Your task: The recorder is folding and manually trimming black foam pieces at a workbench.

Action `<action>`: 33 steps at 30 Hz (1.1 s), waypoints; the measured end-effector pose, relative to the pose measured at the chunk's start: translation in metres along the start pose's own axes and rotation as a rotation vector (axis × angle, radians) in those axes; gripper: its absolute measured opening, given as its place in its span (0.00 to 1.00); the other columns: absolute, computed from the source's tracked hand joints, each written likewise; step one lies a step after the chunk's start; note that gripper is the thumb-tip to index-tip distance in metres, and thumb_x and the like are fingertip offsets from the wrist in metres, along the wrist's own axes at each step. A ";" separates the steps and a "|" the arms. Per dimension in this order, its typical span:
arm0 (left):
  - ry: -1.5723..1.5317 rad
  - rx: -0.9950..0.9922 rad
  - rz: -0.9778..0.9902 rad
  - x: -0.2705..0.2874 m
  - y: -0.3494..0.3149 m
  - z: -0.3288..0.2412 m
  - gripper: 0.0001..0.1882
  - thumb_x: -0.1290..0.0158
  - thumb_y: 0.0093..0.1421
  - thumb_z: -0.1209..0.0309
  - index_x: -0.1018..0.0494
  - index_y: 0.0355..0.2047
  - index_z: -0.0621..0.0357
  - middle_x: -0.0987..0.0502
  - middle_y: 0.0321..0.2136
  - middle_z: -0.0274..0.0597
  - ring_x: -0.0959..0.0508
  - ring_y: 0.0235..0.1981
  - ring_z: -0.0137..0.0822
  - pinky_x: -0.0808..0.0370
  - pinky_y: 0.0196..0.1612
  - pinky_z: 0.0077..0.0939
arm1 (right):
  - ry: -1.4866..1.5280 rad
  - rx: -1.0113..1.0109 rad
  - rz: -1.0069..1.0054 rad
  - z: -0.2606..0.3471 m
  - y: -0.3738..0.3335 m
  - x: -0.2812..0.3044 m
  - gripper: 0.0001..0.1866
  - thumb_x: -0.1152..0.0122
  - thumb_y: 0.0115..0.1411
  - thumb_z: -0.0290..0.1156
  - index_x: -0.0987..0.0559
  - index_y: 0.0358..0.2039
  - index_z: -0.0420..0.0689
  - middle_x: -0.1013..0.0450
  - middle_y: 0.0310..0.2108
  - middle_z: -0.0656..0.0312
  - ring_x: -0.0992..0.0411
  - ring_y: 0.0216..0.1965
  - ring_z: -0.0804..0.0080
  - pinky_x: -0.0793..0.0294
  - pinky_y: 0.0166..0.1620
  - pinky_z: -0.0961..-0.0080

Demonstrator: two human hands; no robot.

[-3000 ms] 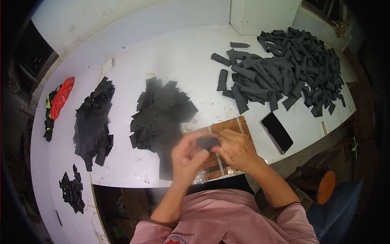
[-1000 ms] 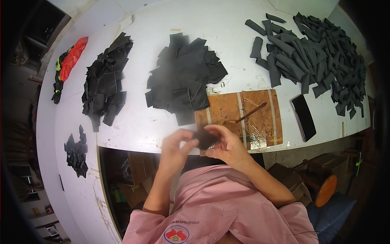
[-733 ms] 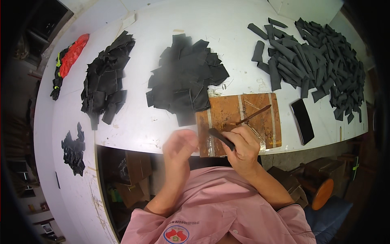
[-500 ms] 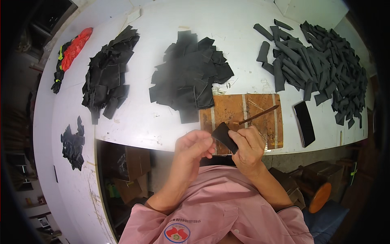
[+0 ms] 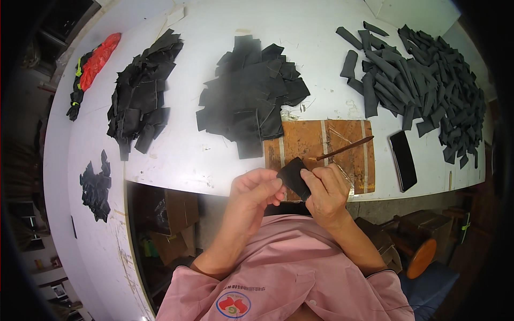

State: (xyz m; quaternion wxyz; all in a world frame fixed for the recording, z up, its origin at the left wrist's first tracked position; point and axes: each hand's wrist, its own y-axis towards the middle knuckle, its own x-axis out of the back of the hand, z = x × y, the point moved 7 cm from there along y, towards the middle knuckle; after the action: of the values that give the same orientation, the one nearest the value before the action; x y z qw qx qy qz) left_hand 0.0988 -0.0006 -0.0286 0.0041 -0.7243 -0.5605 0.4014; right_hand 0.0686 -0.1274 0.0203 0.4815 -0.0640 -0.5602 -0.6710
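Right hand [image 5: 327, 193] had its grip on a small squarish black fabric piece [image 5: 294, 177], left hand [image 5: 252, 191] pinching its 9 o'clock edge, prob just to hold it taut.

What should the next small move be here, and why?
Probably pinch the black piece at its left edge with the left hand, since its fingers are right by that edge while the right hand grips the opposite side.
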 end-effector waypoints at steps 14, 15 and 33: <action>0.344 -0.229 -0.030 -0.005 -0.001 -0.011 0.05 0.49 0.54 0.73 0.30 0.28 0.63 0.30 0.20 0.32 0.33 0.21 0.20 0.37 0.25 0.11 | 0.362 -0.264 0.105 -0.008 0.005 -0.008 0.12 0.44 0.33 0.15 0.26 0.24 0.38 0.35 0.19 0.60 0.35 0.23 0.65 0.35 0.24 0.73; 0.286 -0.212 -0.009 -0.006 0.000 -0.009 0.05 0.49 0.54 0.73 0.30 0.29 0.63 0.30 0.20 0.32 0.33 0.21 0.20 0.37 0.24 0.11 | 0.363 -0.271 0.101 -0.009 0.005 -0.008 0.12 0.44 0.33 0.14 0.26 0.23 0.38 0.35 0.19 0.60 0.35 0.22 0.64 0.35 0.23 0.73; 0.162 -0.135 -0.028 -0.003 0.001 -0.007 0.05 0.50 0.53 0.74 0.31 0.30 0.63 0.28 0.22 0.35 0.30 0.22 0.23 0.35 0.24 0.13 | 0.253 -0.105 0.069 0.001 0.007 -0.011 0.14 0.45 0.28 0.16 0.27 0.23 0.37 0.37 0.20 0.60 0.37 0.21 0.64 0.36 0.22 0.73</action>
State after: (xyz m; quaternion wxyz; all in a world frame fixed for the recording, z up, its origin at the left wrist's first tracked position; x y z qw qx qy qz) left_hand 0.1034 0.0002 -0.0227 0.0063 -0.7451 -0.5943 0.3027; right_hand 0.0786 -0.1197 0.0185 0.5672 -0.0232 -0.4563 -0.6852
